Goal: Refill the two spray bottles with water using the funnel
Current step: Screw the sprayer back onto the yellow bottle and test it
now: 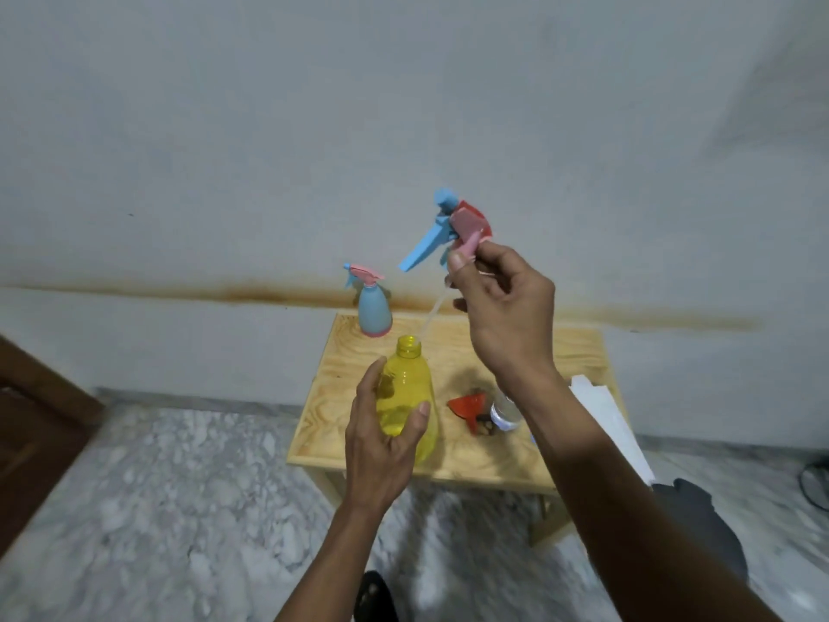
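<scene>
Above the table [453, 460], left hand [381, 437] grips yellow bottle [406, 392]; right-hand fingers [457, 262] pinch sprayer head [448, 231].

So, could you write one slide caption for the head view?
Left hand steadies open yellow bottle; right hand lifts its spray head out.

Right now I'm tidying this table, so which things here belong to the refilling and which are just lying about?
Job: yellow bottle in left hand; its spray head in right hand; blue spray bottle; red funnel; water bottle.
Lying about: white paper; dark cloth on floor.
</scene>
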`<control>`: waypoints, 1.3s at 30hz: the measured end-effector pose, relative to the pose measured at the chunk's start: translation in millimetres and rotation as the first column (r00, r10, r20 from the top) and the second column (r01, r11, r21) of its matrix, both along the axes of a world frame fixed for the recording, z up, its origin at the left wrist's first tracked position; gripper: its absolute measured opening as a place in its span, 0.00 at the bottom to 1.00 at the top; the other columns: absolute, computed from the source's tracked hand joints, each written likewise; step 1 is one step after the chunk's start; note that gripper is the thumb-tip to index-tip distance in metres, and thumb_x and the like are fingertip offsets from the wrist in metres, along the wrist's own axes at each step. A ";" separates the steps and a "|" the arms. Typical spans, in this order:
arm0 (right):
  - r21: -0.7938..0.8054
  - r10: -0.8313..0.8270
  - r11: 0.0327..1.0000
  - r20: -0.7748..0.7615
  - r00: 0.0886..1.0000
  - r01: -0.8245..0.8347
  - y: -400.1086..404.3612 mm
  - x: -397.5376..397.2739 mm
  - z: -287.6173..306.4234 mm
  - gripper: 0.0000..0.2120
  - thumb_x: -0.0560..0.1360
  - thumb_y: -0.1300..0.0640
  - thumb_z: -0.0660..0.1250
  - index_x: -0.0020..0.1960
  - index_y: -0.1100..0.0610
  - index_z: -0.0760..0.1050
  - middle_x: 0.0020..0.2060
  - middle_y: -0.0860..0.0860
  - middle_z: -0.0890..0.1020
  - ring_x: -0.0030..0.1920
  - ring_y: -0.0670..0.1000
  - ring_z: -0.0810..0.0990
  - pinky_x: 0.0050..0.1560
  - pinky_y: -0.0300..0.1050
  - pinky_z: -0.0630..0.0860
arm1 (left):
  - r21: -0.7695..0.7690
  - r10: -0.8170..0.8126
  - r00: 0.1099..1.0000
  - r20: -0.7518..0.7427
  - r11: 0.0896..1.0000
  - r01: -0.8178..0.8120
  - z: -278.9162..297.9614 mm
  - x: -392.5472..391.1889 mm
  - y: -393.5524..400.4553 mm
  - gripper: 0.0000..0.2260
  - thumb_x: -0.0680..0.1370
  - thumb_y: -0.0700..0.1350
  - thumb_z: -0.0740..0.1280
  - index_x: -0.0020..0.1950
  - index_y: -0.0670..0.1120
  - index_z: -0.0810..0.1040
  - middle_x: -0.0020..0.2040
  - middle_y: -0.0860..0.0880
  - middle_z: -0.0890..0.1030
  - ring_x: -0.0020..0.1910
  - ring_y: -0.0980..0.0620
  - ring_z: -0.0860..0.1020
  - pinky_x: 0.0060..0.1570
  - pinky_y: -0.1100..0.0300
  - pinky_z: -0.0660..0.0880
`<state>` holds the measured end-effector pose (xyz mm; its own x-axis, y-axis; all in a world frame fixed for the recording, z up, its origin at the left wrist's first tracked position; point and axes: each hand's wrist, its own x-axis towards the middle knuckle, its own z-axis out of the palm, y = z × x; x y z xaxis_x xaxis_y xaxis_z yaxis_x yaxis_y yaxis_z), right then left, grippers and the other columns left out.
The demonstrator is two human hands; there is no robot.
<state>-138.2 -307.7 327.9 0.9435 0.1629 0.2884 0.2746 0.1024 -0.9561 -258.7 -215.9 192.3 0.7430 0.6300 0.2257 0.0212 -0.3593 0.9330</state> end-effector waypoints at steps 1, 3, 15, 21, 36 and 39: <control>-0.029 0.024 0.999 -0.004 1.000 -0.024 -1.4 -4.2 -5.2 0.06 0.76 0.52 0.73 0.51 0.52 0.82 0.41 0.50 0.85 0.42 0.49 0.84 0.48 0.59 0.82 | -0.006 0.000 1.000 0.012 1.000 0.000 2.5 -1.0 -3.2 0.31 0.72 0.61 0.69 0.73 0.59 0.66 0.63 0.52 0.78 0.63 0.59 0.76 0.57 0.66 0.74; -0.056 0.085 0.995 -0.007 0.996 -0.085 -4.2 -11.7 -14.8 0.02 0.76 0.54 0.73 0.49 0.50 0.82 0.38 0.43 0.84 0.40 0.44 0.80 0.49 0.55 0.81 | -0.009 -0.010 0.999 0.043 1.000 0.011 9.3 -1.4 -8.9 0.31 0.72 0.60 0.70 0.74 0.59 0.67 0.63 0.52 0.78 0.63 0.61 0.76 0.56 0.72 0.71; 0.003 0.250 0.968 -0.058 0.967 -0.250 -0.8 -22.1 -13.3 0.08 0.76 0.57 0.73 0.48 0.43 0.83 0.46 0.51 0.86 0.49 0.49 0.82 0.58 0.57 0.79 | -0.002 -0.096 0.988 0.119 0.995 0.097 47.9 14.1 8.5 0.28 0.72 0.65 0.68 0.71 0.68 0.69 0.59 0.62 0.80 0.57 0.60 0.79 0.51 0.69 0.75; 0.066 0.166 0.985 -0.112 0.980 -0.160 20.9 -26.4 -15.0 0.05 0.74 0.59 0.75 0.45 0.50 0.82 0.36 0.42 0.83 0.41 0.44 0.79 0.50 0.43 0.77 | -0.041 -0.135 0.981 0.139 0.989 0.141 50.9 14.1 24.8 0.24 0.74 0.60 0.71 0.69 0.68 0.71 0.63 0.70 0.77 0.59 0.65 0.77 0.55 0.68 0.75; 0.288 0.103 0.957 -0.307 0.946 -0.010 60.0 -49.8 -27.8 0.09 0.76 0.60 0.72 0.56 0.55 0.81 0.48 0.50 0.87 0.48 0.44 0.83 0.49 0.38 0.79 | -0.046 -0.200 0.967 0.157 0.977 0.210 51.2 10.7 55.4 0.24 0.75 0.58 0.72 0.70 0.64 0.70 0.62 0.78 0.73 0.62 0.73 0.73 0.55 0.78 0.68; 0.318 0.097 0.948 -0.320 0.942 0.010 63.6 -47.6 -26.8 0.11 0.75 0.61 0.74 0.57 0.56 0.80 0.50 0.53 0.86 0.50 0.47 0.83 0.50 0.40 0.79 | -0.055 -0.203 0.964 0.170 0.975 0.215 53.0 12.8 55.8 0.24 0.74 0.56 0.71 0.69 0.66 0.70 0.61 0.78 0.73 0.62 0.72 0.74 0.55 0.77 0.69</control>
<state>-185.9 -244.2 301.1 0.9872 0.1591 0.0071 -0.0601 0.4134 -0.9086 -246.0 -160.1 245.3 0.8173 0.4837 0.3132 -0.2006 -0.2708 0.9415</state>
